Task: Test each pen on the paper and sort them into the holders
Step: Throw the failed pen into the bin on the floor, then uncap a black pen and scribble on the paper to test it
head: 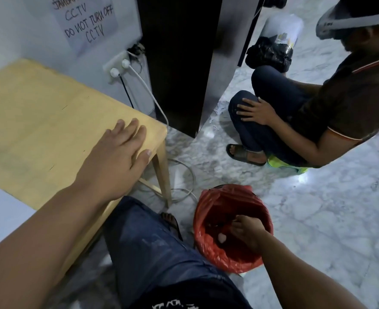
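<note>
- No pens, paper or holders are in view; the wooden tabletop [39, 112] shows none.
- The right hand [246, 230] reaches down into the red-lined bin [208, 246], fingers curled; whether it holds anything I cannot tell.
- The left hand [119, 152] rests flat, fingers straight, at the tabletop's near right corner, nearer the table.

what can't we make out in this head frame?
- Right hand: inside the red-lined bin; fingers point away, so whether it holds anything cannot be told.
- Bin contents: dark, blurred, hidden by the hand.
- Pens, paper, holders: none in view.
- Wooden table: near part cut off by the left edge and covered by the left hand and forearm.
- Wall notice: top cut off.
</note>
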